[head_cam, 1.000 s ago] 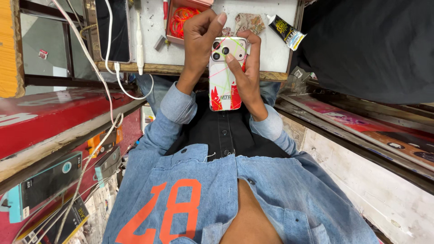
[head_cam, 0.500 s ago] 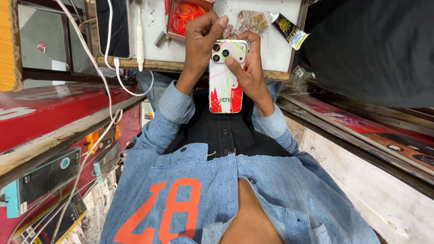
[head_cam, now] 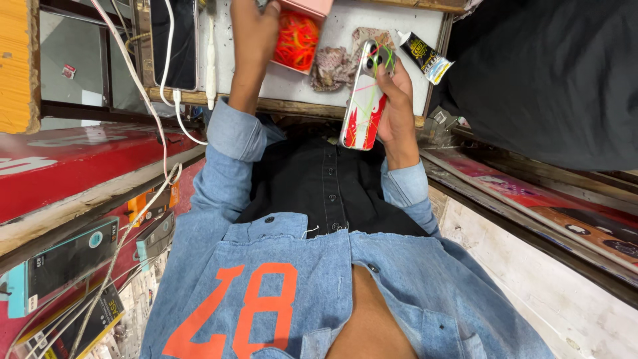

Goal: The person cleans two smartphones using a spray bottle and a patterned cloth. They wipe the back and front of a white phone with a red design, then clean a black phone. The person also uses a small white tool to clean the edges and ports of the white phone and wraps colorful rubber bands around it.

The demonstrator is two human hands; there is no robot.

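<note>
phone: a smartphone in a white case with red and green streaks is being held upright over the near edge of the white worktop, back facing the camera, lens cluster at the top end.
bands on phone: thin green and pink rubber bands are now crossing the top of the phone near the lenses; half a second ago no bands were showing on it.
right hand: the right hand is gripping the phone alone now, fingers wrapped along its right edge and thumb side behind it; earlier both hands were clasping it together.
left hand: the left hand has come off the phone and is reaching up to the pink box, touching its left side; whether the fingers are pinching anything i cannot tell, as they are partly cut off by the top of the frame.
box: the pink box is sitting on the worktop, full of orange and red rubber bands.
what this means: judging from the move, one banding pass looks done and another band is being fetched, so the phone is probably only partly bound.
nearby: a crumpled patterned cloth is lying between box and phone; a black glue tube is lying just right of the phone; a dark phone with white cables is resting at the left.
</note>
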